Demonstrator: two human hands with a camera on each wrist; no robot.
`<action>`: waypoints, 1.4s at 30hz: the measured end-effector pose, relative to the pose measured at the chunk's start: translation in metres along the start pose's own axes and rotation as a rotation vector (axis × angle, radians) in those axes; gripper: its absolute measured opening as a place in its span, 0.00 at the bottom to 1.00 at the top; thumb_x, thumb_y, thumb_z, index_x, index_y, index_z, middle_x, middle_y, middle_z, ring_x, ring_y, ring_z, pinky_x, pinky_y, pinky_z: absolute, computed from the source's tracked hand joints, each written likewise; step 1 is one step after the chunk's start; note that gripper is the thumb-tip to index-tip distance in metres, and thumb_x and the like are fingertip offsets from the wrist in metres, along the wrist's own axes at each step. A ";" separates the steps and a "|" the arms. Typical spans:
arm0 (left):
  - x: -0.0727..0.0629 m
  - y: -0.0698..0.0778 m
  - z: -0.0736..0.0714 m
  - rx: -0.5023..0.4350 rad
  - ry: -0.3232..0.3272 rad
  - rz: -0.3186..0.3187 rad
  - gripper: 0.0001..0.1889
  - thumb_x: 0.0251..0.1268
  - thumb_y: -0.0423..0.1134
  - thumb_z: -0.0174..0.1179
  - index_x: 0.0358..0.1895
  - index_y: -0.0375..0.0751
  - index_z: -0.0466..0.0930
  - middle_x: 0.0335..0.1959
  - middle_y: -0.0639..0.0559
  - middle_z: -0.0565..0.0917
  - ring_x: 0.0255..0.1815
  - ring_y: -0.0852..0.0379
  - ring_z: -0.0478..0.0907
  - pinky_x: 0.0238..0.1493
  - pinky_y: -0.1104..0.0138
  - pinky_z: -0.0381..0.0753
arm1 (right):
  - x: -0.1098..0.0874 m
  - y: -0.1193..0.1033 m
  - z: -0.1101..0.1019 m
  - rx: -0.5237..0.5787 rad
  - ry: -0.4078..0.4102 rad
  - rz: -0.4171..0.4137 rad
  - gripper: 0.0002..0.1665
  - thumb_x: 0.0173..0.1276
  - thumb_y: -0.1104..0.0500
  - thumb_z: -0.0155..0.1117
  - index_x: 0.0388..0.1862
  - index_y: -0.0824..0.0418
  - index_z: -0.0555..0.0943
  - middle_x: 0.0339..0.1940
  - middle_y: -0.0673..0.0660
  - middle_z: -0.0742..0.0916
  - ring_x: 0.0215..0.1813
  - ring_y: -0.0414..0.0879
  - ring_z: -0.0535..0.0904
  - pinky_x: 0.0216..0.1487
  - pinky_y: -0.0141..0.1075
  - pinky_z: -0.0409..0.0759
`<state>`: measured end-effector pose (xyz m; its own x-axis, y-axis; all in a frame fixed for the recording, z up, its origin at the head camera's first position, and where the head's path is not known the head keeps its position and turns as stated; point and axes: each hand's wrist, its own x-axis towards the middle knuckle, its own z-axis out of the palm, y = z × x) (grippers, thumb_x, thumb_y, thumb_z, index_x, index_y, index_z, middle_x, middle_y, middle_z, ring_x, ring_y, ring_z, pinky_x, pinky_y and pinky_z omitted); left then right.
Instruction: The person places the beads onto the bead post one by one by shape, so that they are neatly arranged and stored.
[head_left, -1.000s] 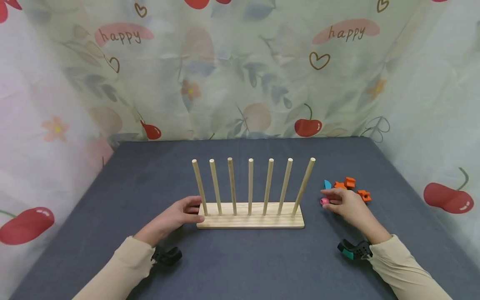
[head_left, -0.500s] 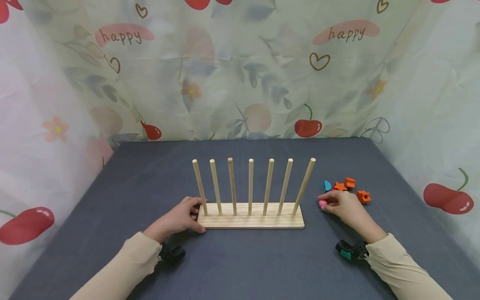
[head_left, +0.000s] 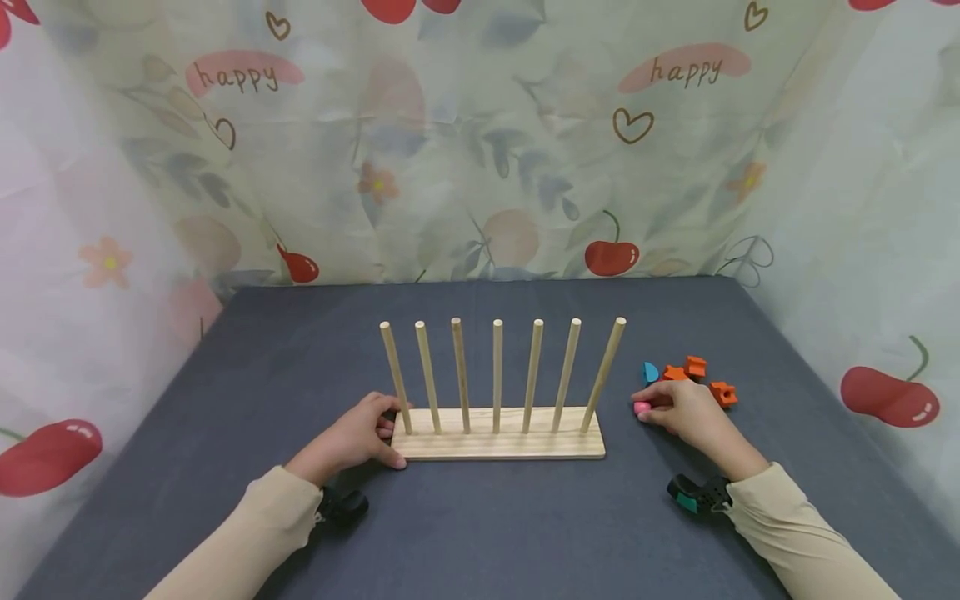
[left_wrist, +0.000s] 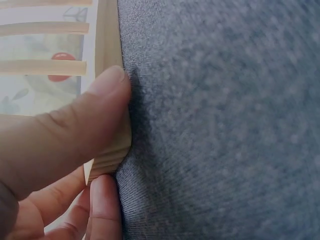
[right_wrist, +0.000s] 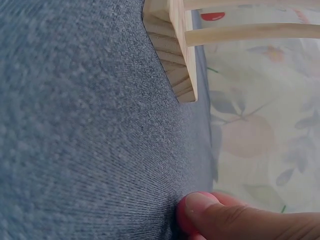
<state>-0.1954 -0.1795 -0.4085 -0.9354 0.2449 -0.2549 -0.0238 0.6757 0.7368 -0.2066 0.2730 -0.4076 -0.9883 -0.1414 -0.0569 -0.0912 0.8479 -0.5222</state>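
Observation:
A pale wooden peg rack (head_left: 498, 446) with a row of several upright dowels stands mid-table. My left hand (head_left: 365, 433) grips its left end. In the left wrist view the thumb (left_wrist: 107, 90) lies along the long edge of the base, with fingers curled at the end face. To the right of the rack, my right hand (head_left: 686, 410) pinches a small round pink bead (head_left: 642, 408) between thumb and fingers, low over the cloth. Most of the bead (right_wrist: 184, 220) is covered by the thumb in the right wrist view.
Behind the right hand lie a blue half-round piece (head_left: 650, 372) and several orange pieces, among them a star-shaped one (head_left: 675, 373) and one with a hole (head_left: 723, 394). A dark cloth (head_left: 495, 533) covers the table. Printed curtains (head_left: 450, 167) hang at the back and sides.
The right hand has drawn the pink bead slightly left and nearer, away from the other pieces. The left thumb has slid down from the top of the rack's base to its front edge.

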 end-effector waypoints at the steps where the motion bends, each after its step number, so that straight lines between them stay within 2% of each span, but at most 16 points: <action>1: 0.000 0.000 0.000 0.001 -0.002 0.003 0.42 0.34 0.28 0.80 0.62 0.36 0.72 0.55 0.41 0.68 0.51 0.48 0.73 0.51 0.58 0.78 | 0.000 0.000 0.000 -0.005 0.003 -0.003 0.18 0.61 0.56 0.71 0.49 0.62 0.85 0.45 0.61 0.87 0.33 0.44 0.77 0.31 0.34 0.76; 11: 0.001 0.002 0.003 0.007 0.003 -0.003 0.43 0.34 0.28 0.80 0.62 0.36 0.72 0.56 0.41 0.68 0.52 0.48 0.73 0.50 0.59 0.78 | -0.003 -0.001 -0.005 -0.021 0.024 -0.023 0.18 0.61 0.56 0.71 0.49 0.61 0.85 0.45 0.61 0.88 0.36 0.46 0.79 0.34 0.37 0.77; 17: 0.003 0.002 0.004 0.007 0.005 0.001 0.43 0.34 0.28 0.80 0.62 0.36 0.72 0.56 0.41 0.68 0.51 0.48 0.73 0.50 0.59 0.78 | -0.008 -0.020 -0.030 0.065 0.114 -0.026 0.22 0.64 0.55 0.69 0.54 0.63 0.82 0.46 0.62 0.88 0.46 0.53 0.84 0.41 0.42 0.81; 19: 0.003 0.002 0.003 0.005 0.006 0.000 0.43 0.34 0.27 0.80 0.63 0.36 0.72 0.56 0.40 0.68 0.51 0.48 0.73 0.50 0.59 0.78 | -0.010 -0.032 -0.043 0.117 0.165 -0.023 0.24 0.65 0.51 0.67 0.57 0.62 0.81 0.47 0.62 0.87 0.45 0.51 0.84 0.40 0.38 0.82; 23: 0.002 0.001 0.002 0.010 0.006 0.002 0.43 0.33 0.27 0.80 0.63 0.35 0.72 0.57 0.40 0.67 0.51 0.48 0.74 0.50 0.59 0.79 | -0.020 -0.062 -0.071 0.254 0.286 -0.042 0.28 0.66 0.45 0.64 0.61 0.57 0.79 0.51 0.59 0.86 0.43 0.36 0.83 0.40 0.24 0.79; 26: 0.001 0.000 0.001 0.012 0.006 0.008 0.44 0.34 0.27 0.80 0.63 0.35 0.72 0.57 0.40 0.67 0.51 0.48 0.74 0.49 0.59 0.79 | -0.030 -0.087 -0.087 0.395 0.387 -0.110 0.26 0.66 0.48 0.64 0.61 0.56 0.78 0.53 0.52 0.84 0.45 0.29 0.81 0.44 0.18 0.76; 29: 0.001 -0.001 0.001 0.009 0.001 0.013 0.44 0.34 0.27 0.80 0.63 0.35 0.72 0.57 0.39 0.67 0.51 0.48 0.75 0.49 0.59 0.79 | -0.038 -0.113 -0.097 0.549 0.457 -0.233 0.23 0.66 0.55 0.66 0.59 0.59 0.79 0.51 0.49 0.84 0.48 0.32 0.82 0.47 0.19 0.76; 31: 0.001 -0.001 0.001 0.003 -0.005 0.015 0.43 0.34 0.27 0.79 0.63 0.35 0.72 0.57 0.39 0.67 0.51 0.48 0.75 0.49 0.59 0.79 | -0.044 -0.129 -0.102 0.660 0.469 -0.327 0.21 0.65 0.61 0.67 0.57 0.61 0.80 0.49 0.48 0.85 0.49 0.36 0.82 0.49 0.21 0.77; 36: 0.000 -0.001 0.000 -0.014 -0.017 0.020 0.43 0.34 0.27 0.79 0.63 0.34 0.71 0.57 0.38 0.67 0.51 0.47 0.74 0.49 0.59 0.79 | -0.056 -0.171 -0.109 0.878 0.390 -0.489 0.19 0.64 0.66 0.66 0.56 0.66 0.80 0.48 0.56 0.86 0.47 0.43 0.84 0.51 0.27 0.79; 39: 0.001 -0.001 0.000 -0.017 -0.016 0.020 0.43 0.34 0.26 0.79 0.63 0.33 0.71 0.57 0.38 0.67 0.51 0.47 0.74 0.49 0.59 0.79 | -0.059 -0.192 -0.106 0.957 0.330 -0.552 0.20 0.65 0.68 0.64 0.57 0.68 0.79 0.50 0.60 0.85 0.48 0.47 0.85 0.52 0.34 0.80; 42: 0.001 -0.002 0.000 -0.019 -0.006 0.024 0.43 0.33 0.26 0.79 0.62 0.34 0.72 0.56 0.39 0.67 0.50 0.48 0.74 0.49 0.60 0.79 | -0.057 -0.209 -0.099 1.000 0.306 -0.601 0.21 0.65 0.70 0.62 0.58 0.68 0.78 0.51 0.60 0.85 0.50 0.48 0.85 0.51 0.40 0.80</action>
<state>-0.1958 -0.1801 -0.4101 -0.9336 0.2655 -0.2408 -0.0080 0.6564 0.7544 -0.1434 0.1542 -0.2112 -0.8210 -0.1358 0.5546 -0.5453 -0.1013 -0.8321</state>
